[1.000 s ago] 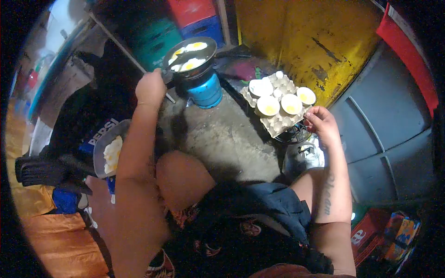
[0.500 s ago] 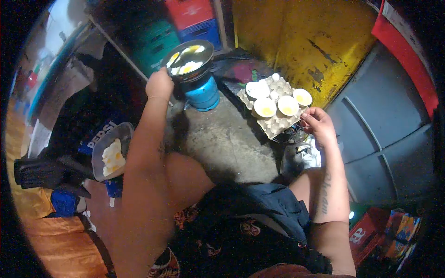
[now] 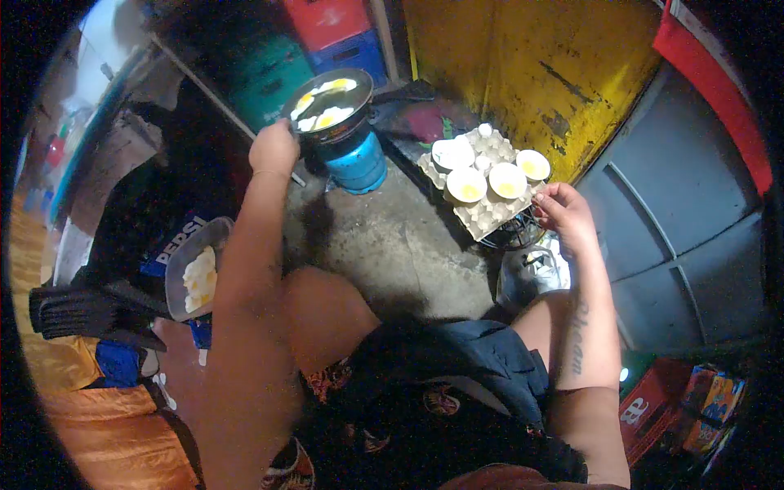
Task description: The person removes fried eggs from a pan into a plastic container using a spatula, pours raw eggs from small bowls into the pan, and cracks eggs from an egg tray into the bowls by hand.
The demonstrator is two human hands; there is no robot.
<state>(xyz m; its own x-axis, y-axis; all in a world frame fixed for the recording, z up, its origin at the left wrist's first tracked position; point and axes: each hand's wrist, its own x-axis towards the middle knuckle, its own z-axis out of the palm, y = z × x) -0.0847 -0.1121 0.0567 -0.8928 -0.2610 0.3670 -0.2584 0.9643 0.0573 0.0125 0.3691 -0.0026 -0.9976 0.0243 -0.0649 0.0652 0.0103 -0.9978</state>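
Observation:
My left hand (image 3: 275, 151) is closed round the handle of a dark frying pan (image 3: 336, 110). Several fried eggs (image 3: 324, 120) with white and yellow parts lie in the pan, which is tilted on a burner atop a blue gas canister (image 3: 358, 167). Thumb and fingers of my right hand (image 3: 567, 216) pinch the near right edge of a cardboard egg tray (image 3: 483, 216). On that tray stand several white bowls; at least three, such as the front bowl (image 3: 466, 186), hold raw egg. A whole egg (image 3: 486, 130) sits at the tray's far corner.
A clear plastic container (image 3: 173, 278) with cooked eggs stands left of my left arm. Beneath the egg tray shows a black wire stand (image 3: 514, 233). Close by are a silvery bag (image 3: 535, 273), a yellow panel (image 3: 523, 65), grey doors (image 3: 653, 220) and stacked crates (image 3: 331, 20).
The pan has shifted slightly left with my left hand, and the eggs in it have moved a little. My right hand stays at the tray's edge. The view has shifted slightly.

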